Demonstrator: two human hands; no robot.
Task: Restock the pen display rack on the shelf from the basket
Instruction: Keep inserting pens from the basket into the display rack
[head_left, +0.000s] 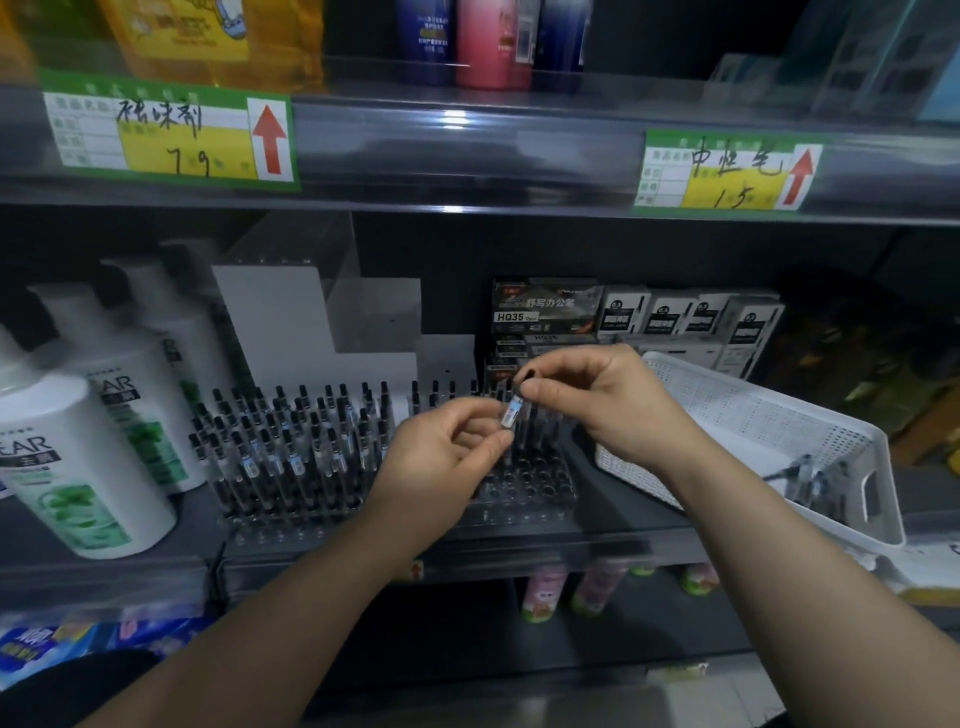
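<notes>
A clear pen rack (524, 480) stands on the middle shelf, its left part packed with several upright black-capped pens (291, 441) and its right holes bare. A pen (514, 415) with a white barcode label stands upright over the rack's right part. My right hand (608, 400) pinches its black top, and my left hand (447, 441) pinches its barrel by the label. A white perforated basket (753, 415) sits on the shelf to the right, with a few pens (810, 478) lying in its near corner.
White shampoo bottles (78, 467) crowd the shelf left of the rack. Stacked pen boxes (639, 317) stand behind the rack and basket. A clear stepped stand (322, 312) rises behind the pens. The upper shelf edge (467, 156) with price tags hangs close overhead.
</notes>
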